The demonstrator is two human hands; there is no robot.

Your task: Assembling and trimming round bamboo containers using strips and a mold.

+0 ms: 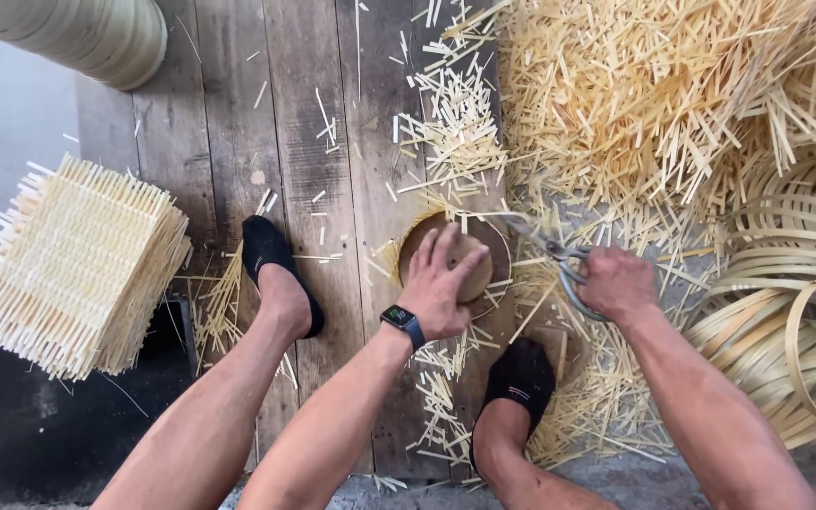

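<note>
Woven round piece [465, 247] sits on a wooden disc form [501, 260] on the plank floor [229, 142], between the two black-socked feet. Left hand [444, 283] presses flat on it, fingers spread. Right hand [616, 281], just right of the form, grips scissors [545, 247], blades at the rim. Step in hand: trimming protruding strips. The next cut likely requires turning the form. Offcuts [616, 94] lie beyond it.

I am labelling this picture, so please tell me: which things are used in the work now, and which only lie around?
In use:
- left hand pressing the round woven piece
- right hand holding scissors

Lying about:
- stack of woven mats
- heap of cut strips
- coiled bamboo bands
</note>
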